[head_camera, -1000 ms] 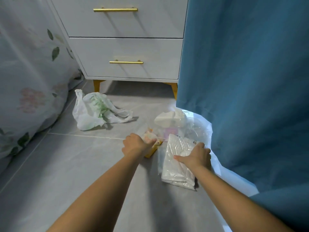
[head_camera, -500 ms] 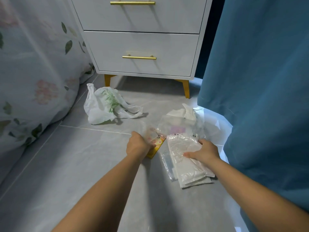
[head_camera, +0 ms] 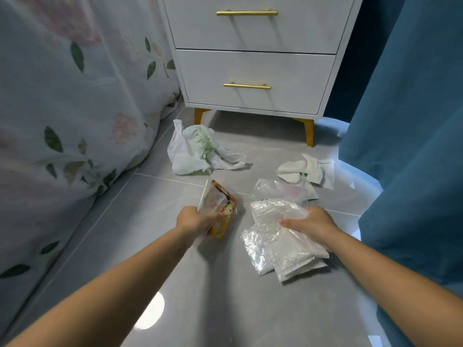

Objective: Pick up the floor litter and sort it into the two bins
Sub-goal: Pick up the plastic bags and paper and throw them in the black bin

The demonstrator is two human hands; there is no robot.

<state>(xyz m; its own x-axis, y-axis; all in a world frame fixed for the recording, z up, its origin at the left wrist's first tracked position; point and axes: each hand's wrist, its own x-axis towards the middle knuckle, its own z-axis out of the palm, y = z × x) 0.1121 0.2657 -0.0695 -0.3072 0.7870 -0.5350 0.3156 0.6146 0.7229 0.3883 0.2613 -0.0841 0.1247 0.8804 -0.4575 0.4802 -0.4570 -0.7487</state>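
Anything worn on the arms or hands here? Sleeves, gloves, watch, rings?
Nothing visible. Both forearms are bare right to the frame edge: no sleeves, no gloves. The left hand and right hand show no watch, bracelet or ring; nails are short and look unpainted.

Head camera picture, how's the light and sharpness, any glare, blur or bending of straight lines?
Head view: soft, even daylight; a bright glare spot on the glossy floor tile between the forearms; the left hand and its yellow wrapper look slightly smeared; the nightstand edges lean and bow from the wide-angle lens; faint shadows under the white plastic bag.
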